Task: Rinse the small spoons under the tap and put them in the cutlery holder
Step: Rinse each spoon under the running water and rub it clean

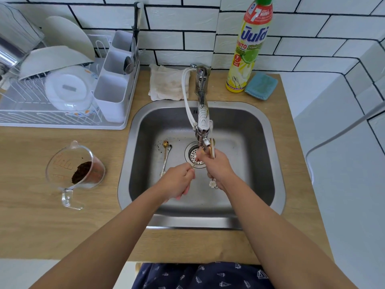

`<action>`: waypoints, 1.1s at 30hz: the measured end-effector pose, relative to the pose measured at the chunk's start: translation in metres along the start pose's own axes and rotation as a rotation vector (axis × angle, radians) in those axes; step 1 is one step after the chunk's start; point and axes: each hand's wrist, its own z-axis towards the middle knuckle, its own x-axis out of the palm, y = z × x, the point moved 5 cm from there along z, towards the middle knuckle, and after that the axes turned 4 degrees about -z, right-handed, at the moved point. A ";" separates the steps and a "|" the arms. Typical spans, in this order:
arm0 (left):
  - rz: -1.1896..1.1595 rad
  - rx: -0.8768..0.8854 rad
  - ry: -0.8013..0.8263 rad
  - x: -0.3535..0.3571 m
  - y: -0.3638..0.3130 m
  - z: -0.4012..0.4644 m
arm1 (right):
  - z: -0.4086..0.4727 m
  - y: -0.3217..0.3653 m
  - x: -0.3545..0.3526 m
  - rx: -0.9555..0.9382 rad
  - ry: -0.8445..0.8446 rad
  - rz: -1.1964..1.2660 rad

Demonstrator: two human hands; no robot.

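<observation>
While both hands work over the steel sink point(268, 142), the right hand point(216, 167) sits just below the tap point(201, 113) outlet, its grip closed round a bundle of small spoons point(212, 150); their pale bowls stick up beside the tap tip and a white flower-shaped handle end shows below the wrist. Left hand point(177, 181) is curled, thumb and forefinger pinching the end of a thin gold-coloured spoon point(194, 164) that runs up and right toward the right hand's fingers over the drain strainer point(194, 156). Whether water is running cannot be told. Two more spoons point(165, 155) lie side by side on the sink floor left of the drain, one gold with dark grounds on its bowl, one silver; dark specks lie scattered around them. Cutlery holder point(113, 94), white with three compartments, stands on the wooden surface point(31, 215) left of the sink, attached to the dish rack point(27, 113); the middle and far compartments hold some utensils, the nearest looks unfilled. Rack carries white bowls and a plate. On the surface left of the sink: clear measuring jug point(76, 170) with dark grounds inside. Behind the sink: folded cloth point(166, 83), dish soap bottle point(249, 49), blue sponge point(261, 86).
</observation>
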 end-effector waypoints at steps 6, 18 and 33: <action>0.123 0.030 -0.007 -0.001 0.005 0.000 | 0.000 -0.005 0.005 0.033 0.043 -0.041; 0.221 0.046 -0.035 -0.005 0.005 0.003 | 0.002 0.001 0.003 -0.036 0.086 -0.053; -0.179 -0.061 -0.024 0.000 0.011 0.000 | 0.004 0.002 -0.001 0.029 -0.011 0.036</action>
